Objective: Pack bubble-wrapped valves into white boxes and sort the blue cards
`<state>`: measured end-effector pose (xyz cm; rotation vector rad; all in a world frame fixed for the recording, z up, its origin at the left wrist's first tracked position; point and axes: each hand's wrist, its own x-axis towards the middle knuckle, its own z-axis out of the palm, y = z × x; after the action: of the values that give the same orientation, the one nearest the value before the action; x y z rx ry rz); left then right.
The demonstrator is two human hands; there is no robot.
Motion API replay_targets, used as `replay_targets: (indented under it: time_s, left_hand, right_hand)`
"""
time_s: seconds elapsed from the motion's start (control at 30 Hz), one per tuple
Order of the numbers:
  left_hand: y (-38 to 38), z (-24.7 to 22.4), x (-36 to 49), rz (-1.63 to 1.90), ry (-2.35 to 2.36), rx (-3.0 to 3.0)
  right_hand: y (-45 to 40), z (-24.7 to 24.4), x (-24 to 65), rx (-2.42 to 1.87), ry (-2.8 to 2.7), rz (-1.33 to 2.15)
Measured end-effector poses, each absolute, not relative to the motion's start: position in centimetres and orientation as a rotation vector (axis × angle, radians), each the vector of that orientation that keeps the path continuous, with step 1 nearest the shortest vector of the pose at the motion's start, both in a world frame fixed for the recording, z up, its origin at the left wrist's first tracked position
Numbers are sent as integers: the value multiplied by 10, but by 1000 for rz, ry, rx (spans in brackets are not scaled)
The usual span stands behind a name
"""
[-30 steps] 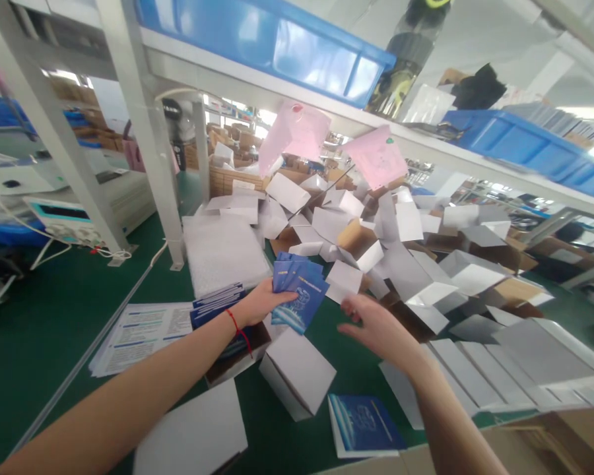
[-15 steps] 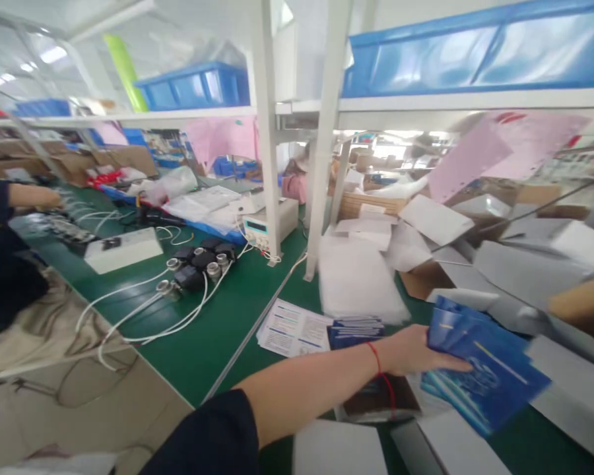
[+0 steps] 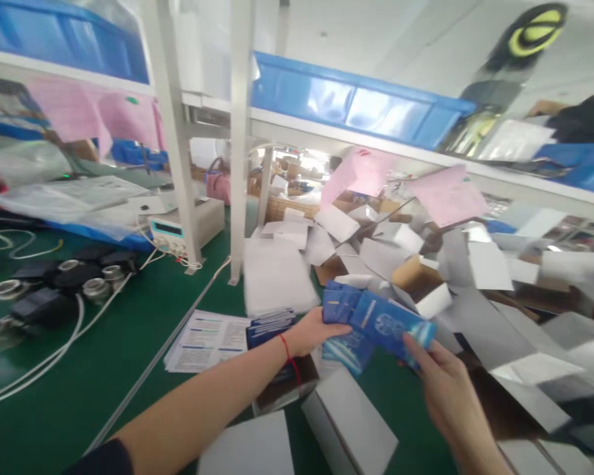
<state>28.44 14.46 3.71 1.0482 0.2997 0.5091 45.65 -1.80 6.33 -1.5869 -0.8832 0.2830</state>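
My left hand (image 3: 307,333), with a red cord at its wrist, is closed on a fanned bunch of blue booklets (image 3: 339,300). My right hand (image 3: 445,379) grips the near right corner of a blue booklet (image 3: 389,322) with white print, which overlaps the bunch. Below them, another blue booklet (image 3: 350,353) shows; whether it is held or lying down I cannot tell. Left of my left hand are a pile of folded booklets (image 3: 272,323) and printed white sheets (image 3: 210,340). Under my left wrist is an open box (image 3: 287,386) with a dark brown inside.
White boxes (image 3: 351,422) lie in front of me on the green table (image 3: 178,402). A heap of open white cartons (image 3: 475,316) fills the right side. Behind the sheets lie white packing sheets (image 3: 277,274). Shelf posts (image 3: 237,145), a power supply (image 3: 188,227) and black cabled parts (image 3: 74,277) stand left.
The view has swung to the right. My right hand has come into view and now grips a blue booklet beside the bunch in my left hand.
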Motion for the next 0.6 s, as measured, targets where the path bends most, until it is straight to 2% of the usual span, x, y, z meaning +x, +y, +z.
replay_targets:
  time_s: [0.23,0.4,0.6]
  left_hand:
    - [138,47,284,613,293,977]
    - [137,64,282,676,312,1004]
    - [132,101,265,646,334,1195]
  right_hand:
    - [12,55,422,-1714,-831,9]
    - [1,71,397,-1681,-1044,106]
    - [-29,107,421,-1577,-1004,229]
